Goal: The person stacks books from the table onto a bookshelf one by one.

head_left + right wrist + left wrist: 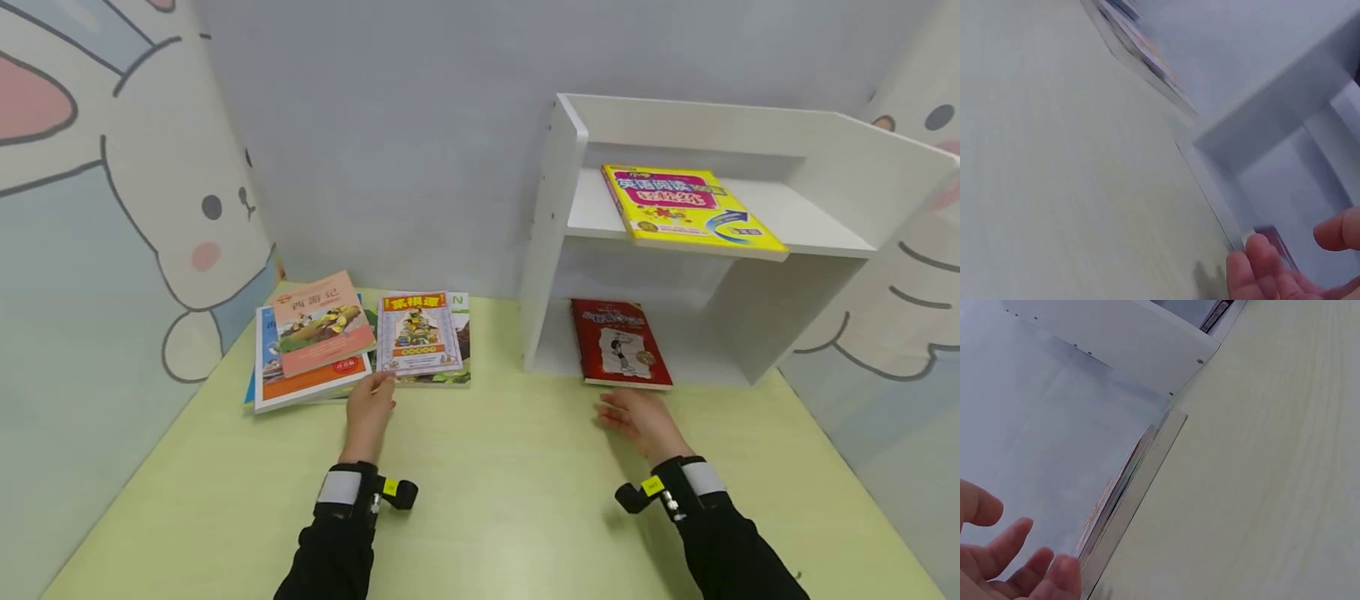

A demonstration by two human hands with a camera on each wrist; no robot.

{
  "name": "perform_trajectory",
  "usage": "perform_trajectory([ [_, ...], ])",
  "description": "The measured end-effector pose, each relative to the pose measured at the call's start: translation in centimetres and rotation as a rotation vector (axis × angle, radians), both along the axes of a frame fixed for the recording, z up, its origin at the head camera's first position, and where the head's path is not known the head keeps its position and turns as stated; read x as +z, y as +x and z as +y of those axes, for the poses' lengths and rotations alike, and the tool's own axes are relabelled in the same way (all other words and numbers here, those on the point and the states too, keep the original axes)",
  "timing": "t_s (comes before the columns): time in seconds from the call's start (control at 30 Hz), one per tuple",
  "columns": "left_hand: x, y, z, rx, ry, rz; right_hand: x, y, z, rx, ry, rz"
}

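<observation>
My left hand (369, 418) is at the front edge of the left book pile, by the lower corner of a lilac-bordered comic book (417, 333). In the left wrist view its thumb and fingers (1015, 550) are apart, with no book between them. Under the comic lies a green book (462, 350). My right hand (643, 423) is just in front of a red book (622, 343) on the lower shelf, thumb spread from the fingers (1263, 253). The red book's front edge lies right at the fingertips.
A white two-level shelf (551, 250) stands at the back right. On its upper board a yellow book (693, 208) juts over the front edge. Left of the comic, a pink book (324, 321) lies over an orange and white book (272, 379). A grey wall (375, 150) is behind.
</observation>
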State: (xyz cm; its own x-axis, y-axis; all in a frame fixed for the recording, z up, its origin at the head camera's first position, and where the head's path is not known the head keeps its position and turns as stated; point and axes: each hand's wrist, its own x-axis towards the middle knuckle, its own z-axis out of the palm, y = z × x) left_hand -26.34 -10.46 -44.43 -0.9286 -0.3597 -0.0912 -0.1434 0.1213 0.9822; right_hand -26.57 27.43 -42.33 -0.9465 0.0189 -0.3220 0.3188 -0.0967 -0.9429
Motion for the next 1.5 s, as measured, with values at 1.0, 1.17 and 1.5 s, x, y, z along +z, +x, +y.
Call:
perform_trajectory([
  [1.0,-0.2,-1.2,4.2,-0.126,-0.837,-0.112,-2.3,-4.9,-19.0,0.289,0.489,0.167],
  [1.17,-0.4,-1.2,3.8,-0.139,-0.837,-0.070,-2.5,-4.6,-18.7,0.241,0.490,0.161],
  [1.5,-0.1,-0.1,2.5,-0.159,-0.797,-0.004,-2.1,-3.6,-18.6,0.220,0.453,0.164],
])
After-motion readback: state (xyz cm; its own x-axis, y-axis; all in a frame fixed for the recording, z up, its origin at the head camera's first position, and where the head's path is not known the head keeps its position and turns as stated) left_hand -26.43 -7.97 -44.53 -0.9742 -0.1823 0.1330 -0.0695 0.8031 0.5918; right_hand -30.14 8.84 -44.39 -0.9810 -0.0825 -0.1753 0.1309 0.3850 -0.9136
